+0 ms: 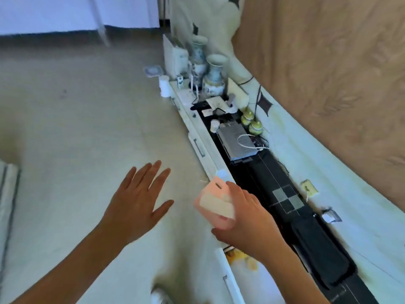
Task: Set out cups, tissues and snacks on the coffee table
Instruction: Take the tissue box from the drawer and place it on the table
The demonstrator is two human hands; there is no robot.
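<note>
My right hand (247, 218) grips a pink pack of tissues (213, 202), pale paper showing through its front, above the floor beside the long counter (274, 178). My left hand (135, 202) hangs spread, holding nothing.

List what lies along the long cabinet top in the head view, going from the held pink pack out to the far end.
Pink tissue pack in the right hand → grey box with a white cord → two small green jars → two blue-and-white vases.
</note>
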